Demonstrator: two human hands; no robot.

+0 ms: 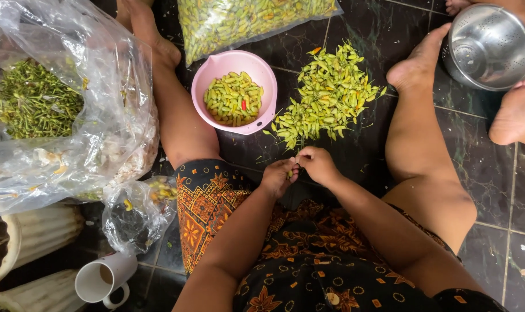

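Two hands pinching one small green chilli, seated on the tiled floor.
Left hand [278, 176] and right hand [317, 163] met, fingers clamped on a chilli [289, 171] just before the pink bowl [262, 72]: apparently de-stemming. The bowl held chillies; a loose pile [326, 92] lay right of it, a stem-filled bag [37, 101] far left, an empty steel bowl [491, 46] far right.

Beyond the fingers [294, 164], a smooth matt pink plastic bowl [262, 72] sits on glossy dark marbled tile floor [355, 156]; farther right, a shiny metal colander [491, 46]; left, crinkled clear plastic bags [112, 115].
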